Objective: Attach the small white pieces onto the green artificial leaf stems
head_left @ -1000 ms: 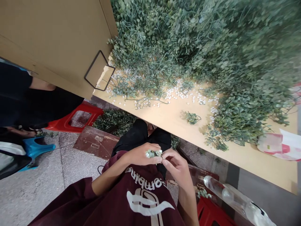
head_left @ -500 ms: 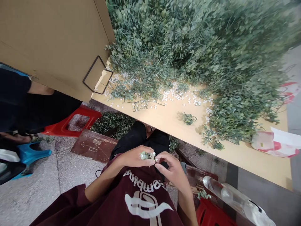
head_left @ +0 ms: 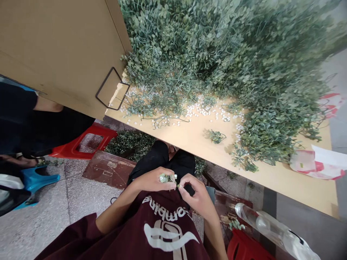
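Left hand [head_left: 153, 180] grips a leafy sprig [head_left: 167, 178] in closed fingers; right hand [head_left: 193, 195] pinches its stem narrowly between fingertips [head_left: 180, 188], close below the desk [head_left: 189, 141] edge

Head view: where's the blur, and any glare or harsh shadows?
Head view: the dense green leafy foliage smears toward the top-right corner; the left hand, right hand and small green sprig look fairly sharp. Light is soft, with gentle shadows on the pale tan tabletop. Glare shows on the clear plastic bottle.
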### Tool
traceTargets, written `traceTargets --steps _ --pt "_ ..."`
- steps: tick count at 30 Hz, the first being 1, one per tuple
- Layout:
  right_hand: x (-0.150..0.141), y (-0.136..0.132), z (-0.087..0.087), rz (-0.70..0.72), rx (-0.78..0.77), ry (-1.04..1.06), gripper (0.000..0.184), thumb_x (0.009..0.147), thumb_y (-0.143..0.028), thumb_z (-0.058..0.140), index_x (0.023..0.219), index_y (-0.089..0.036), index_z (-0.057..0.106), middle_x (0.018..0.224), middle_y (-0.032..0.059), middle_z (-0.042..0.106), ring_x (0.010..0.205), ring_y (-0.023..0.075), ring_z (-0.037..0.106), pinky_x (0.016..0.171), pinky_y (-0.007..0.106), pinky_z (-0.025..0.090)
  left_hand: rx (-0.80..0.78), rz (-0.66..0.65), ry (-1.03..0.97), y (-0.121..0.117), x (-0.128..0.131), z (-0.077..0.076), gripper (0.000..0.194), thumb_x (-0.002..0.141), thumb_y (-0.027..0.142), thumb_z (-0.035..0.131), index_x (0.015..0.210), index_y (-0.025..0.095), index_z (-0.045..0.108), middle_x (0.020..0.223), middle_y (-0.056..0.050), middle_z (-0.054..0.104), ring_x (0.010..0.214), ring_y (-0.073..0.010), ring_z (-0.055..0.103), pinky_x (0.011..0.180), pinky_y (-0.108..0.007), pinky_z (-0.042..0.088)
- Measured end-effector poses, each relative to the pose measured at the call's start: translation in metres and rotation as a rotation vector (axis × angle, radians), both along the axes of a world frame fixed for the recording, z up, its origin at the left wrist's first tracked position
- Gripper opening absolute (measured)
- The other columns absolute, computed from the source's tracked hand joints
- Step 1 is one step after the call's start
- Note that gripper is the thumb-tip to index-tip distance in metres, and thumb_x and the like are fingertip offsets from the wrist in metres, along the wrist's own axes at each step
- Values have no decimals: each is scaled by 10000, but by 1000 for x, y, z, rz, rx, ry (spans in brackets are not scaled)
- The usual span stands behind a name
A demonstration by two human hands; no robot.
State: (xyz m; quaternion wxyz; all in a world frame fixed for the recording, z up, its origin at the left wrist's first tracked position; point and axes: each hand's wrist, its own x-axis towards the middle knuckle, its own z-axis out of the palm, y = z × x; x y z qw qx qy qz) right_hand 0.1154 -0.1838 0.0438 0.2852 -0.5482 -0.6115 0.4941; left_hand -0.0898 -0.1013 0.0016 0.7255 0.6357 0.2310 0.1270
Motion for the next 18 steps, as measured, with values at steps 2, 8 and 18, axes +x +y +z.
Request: traceTargets --steps 2,8,18 --pt "1 1 -1 -4 -22 -4 49 928 -194 528 897 -172 558 880 28 579 829 124 551 784 222 433 -38 -1 29 1 -5 -1 383 883 484 591 776 117 554 707 31 440 663 -83 380 616 -202 311" --pt "29 0 0 -134 -11 32 276 962 -288 531 1230 -226 547 1060 66 609 945 156 607 886 284 493 -63 179 314 8 -53 -9 389 846 480 632 1050 167 521 872 16 514 777 -113 462 748 -219 400" --pt "81 -6 52 -575 330 -46 297 965 -359 559 1240 -249 582 1105 100 616 972 208 619 892 368 520 270 696 824 23 -116 -23 609 948 439 467 1436 111 310 1452 -174 382 1312 -270 438 1086 -405 391"
